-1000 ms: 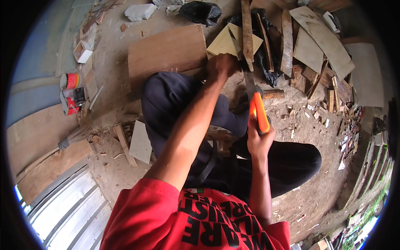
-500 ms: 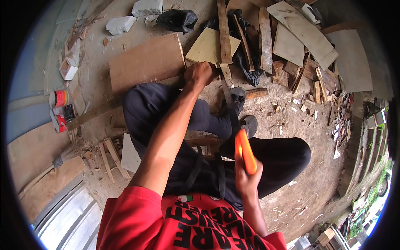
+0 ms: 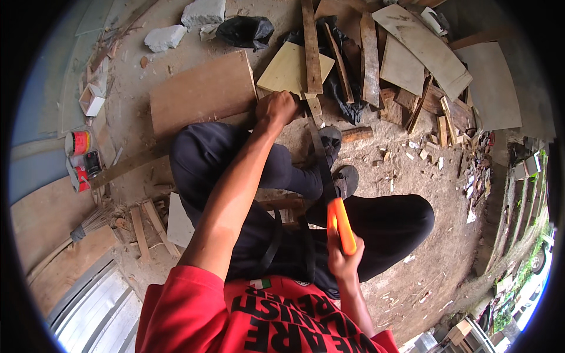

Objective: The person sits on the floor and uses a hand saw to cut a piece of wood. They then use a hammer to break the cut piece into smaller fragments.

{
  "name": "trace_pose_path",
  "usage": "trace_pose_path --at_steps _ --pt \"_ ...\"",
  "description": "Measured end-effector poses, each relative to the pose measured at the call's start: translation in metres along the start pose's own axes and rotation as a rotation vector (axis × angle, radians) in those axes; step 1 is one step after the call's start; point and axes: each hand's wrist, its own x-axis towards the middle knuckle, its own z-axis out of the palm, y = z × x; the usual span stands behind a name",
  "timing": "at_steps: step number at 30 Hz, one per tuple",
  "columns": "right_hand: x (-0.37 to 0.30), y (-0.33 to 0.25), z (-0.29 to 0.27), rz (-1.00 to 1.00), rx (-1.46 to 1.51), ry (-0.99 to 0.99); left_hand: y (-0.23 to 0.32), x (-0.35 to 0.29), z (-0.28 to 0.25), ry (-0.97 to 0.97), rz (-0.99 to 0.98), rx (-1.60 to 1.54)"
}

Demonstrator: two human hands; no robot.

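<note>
My right hand is wrapped round the orange handle of a handsaw. From there the dark blade slants up and left, over my shoes, to the end of a narrow wooden board. My left hand is closed in a fist beside the blade's far end. What its fingers grip is hidden. Just beyond the fist, a pale yellow square panel lies under the narrow board. A brown plywood sheet lies to the left of the fist.
Loose boards and panels pile up at the far right, with a black plastic bag and concrete chunks at the far side. Red cans stand at the left. Wood scraps litter the floor on the right.
My right hand has drawn the saw back toward my body, and its handle sits lower. My left fist stays at the board's end. The whole view has shifted slightly.
</note>
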Motion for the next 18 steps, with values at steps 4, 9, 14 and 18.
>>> trace_pose_path --at_steps 4,9,14,18 --pt "0.002 -0.017 0.001 -0.010 -0.080 0.029 0.001 -0.006 -0.002 0.067 -0.077 -0.028" --pt "0.134 -0.035 0.056 -0.106 -0.111 0.082 0.006 -0.001 -0.018 -0.138 0.233 0.205" --pt "0.137 -0.011 0.053 -0.115 -0.055 0.032 0.029 -0.006 -0.031 -0.218 0.036 0.086" --pt "0.050 -0.004 0.018 -0.034 0.019 -0.039 -0.039 0.018 0.035 0.069 -0.225 -0.148"
